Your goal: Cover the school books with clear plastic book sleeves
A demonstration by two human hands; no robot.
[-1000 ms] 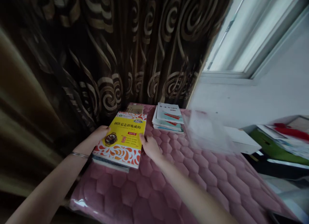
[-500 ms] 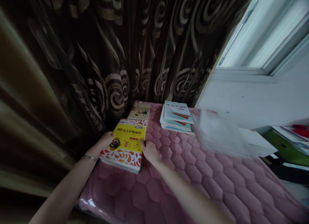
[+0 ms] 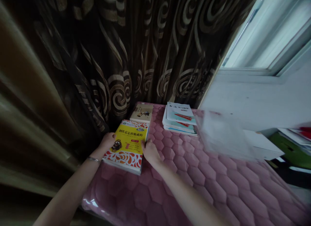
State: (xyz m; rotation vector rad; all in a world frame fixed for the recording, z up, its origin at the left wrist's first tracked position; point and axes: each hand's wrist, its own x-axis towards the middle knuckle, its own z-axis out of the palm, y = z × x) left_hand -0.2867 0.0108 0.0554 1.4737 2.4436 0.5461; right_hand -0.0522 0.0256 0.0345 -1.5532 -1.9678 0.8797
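A yellow paperback book (image 3: 127, 145) with a Chinese title and an orange-patterned lower band lies on a pink quilted pad (image 3: 155, 193). My left hand (image 3: 108, 140) grips its left edge, and my right hand (image 3: 150, 152) holds its right edge. Just beyond it lies a small beige book (image 3: 142, 112). To the right of that is a stack of thin booklets (image 3: 179, 119) with red and teal covers. A bangle circles my left wrist.
A dark swirled curtain (image 3: 136, 47) hangs along the pad's far side. A blurred clear plastic sheet (image 3: 223, 136) overlaps the pad's right part, with a white box (image 3: 262, 145) behind it. A green folder (image 3: 289, 146) and papers lie lower right, below a window (image 3: 267, 34).
The yellow book has slid toward me between my hands, uncovering the beige book. The whole view has shifted as my head turned.
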